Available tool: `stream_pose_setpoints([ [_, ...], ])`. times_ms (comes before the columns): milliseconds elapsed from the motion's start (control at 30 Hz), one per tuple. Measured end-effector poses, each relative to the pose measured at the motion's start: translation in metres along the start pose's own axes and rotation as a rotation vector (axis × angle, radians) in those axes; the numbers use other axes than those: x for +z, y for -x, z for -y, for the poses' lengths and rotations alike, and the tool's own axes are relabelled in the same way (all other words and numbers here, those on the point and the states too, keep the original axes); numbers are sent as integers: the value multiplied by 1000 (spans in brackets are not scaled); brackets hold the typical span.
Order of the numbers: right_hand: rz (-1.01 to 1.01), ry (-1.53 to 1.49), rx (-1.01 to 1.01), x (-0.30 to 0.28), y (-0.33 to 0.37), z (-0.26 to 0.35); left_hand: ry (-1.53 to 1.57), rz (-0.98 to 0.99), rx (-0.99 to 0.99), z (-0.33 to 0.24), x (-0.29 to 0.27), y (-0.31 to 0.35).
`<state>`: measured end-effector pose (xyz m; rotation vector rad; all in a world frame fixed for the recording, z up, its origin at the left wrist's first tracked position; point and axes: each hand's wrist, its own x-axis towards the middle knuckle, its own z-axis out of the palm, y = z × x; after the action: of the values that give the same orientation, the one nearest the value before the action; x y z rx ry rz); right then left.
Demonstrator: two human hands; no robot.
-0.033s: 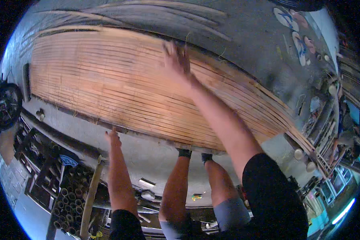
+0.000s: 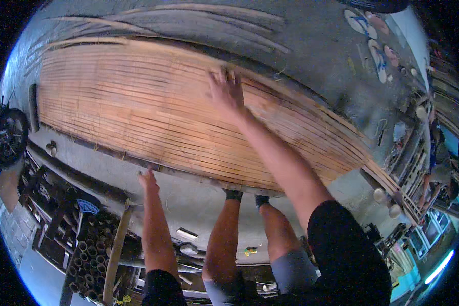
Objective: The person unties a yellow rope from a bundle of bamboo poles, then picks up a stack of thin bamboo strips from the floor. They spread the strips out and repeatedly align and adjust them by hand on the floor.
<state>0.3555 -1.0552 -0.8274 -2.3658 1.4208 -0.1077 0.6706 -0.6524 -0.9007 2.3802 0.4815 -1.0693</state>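
Observation:
A long panel of split bamboo slats [image 2: 122, 97] lies flat before me, its strips running lengthwise. My right arm stretches across it, and my right hand [image 2: 226, 94] is over the far part of the slats with fingers spread and nothing held. Whether that hand touches the slats, I cannot tell. Beside the panel's near edge, my left hand [image 2: 148, 181] has its thumb and a finger apart, with nothing seen in it. A dark pole [image 2: 102, 149] lines that near edge, close to my left fingertips.
Loose long strips [image 2: 214, 25] lie on the floor beyond the panel. Sandals [image 2: 377, 58] are at the far right. Stacked cut bamboo tubes [image 2: 89, 262] stand at lower left, near a wheel [image 2: 10, 135]. Another person [image 2: 441, 166] is at the right edge.
My right hand has come slightly nearer to me over the slats. My left hand has shifted a little to the right and nearer. The panel stays in place.

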Motion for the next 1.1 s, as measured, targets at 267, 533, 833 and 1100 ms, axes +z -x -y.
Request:
stream_pose_setpoints([
  [267, -96, -33, 262, -118, 259, -115, -744, 80, 372, 131, 51, 218],
  [533, -295, 403, 881, -236, 375, -348, -859, 628, 833, 119, 144, 269],
  [833, 198, 278, 771, -246, 380, -385, -824, 792, 664, 142, 199, 247],
  [1100, 243, 497, 776, -277, 462, -415, -1059, 707, 700, 96, 139, 293],
])
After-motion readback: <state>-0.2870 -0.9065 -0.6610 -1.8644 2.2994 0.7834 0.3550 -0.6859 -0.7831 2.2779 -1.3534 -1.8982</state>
